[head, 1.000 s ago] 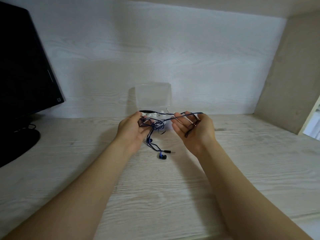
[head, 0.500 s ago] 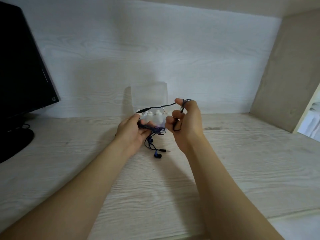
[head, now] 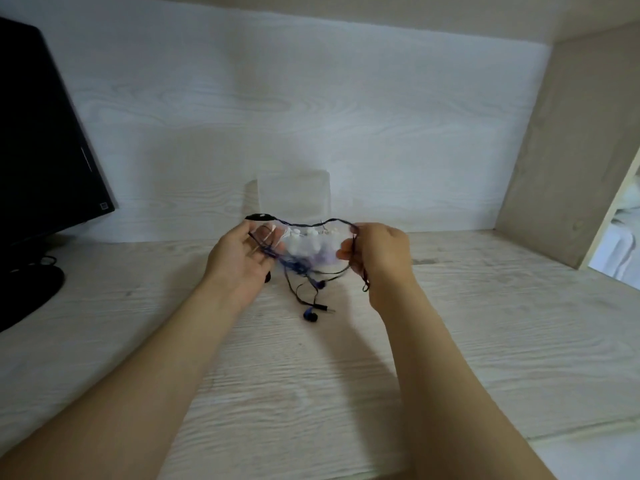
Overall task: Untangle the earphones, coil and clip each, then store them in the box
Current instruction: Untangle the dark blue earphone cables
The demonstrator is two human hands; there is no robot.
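Observation:
A tangle of dark blue earphones (head: 294, 268) hangs between my two hands above the desk. My left hand (head: 242, 261) holds the knotted part, with the cable's black inline piece (head: 258, 216) sticking out above its fingers. My right hand (head: 377, 254) pinches a loop of the cable, which stretches across to the left hand. A blue earbud (head: 310, 315) and the jack plug (head: 325, 308) dangle down to the desk. Behind the hands stands the clear plastic box (head: 294, 195) with its lid up; white earphone parts (head: 304, 242) lie in it.
A black monitor (head: 41, 133) with its round base (head: 27, 289) stands at the left. The wooden desk (head: 311, 393) runs to a white back wall, and a beige side panel (head: 571, 150) closes the right.
My right hand has come down and moved right, stretching the cable loop wider. The left hand has opened its fingers a little around the tangle.

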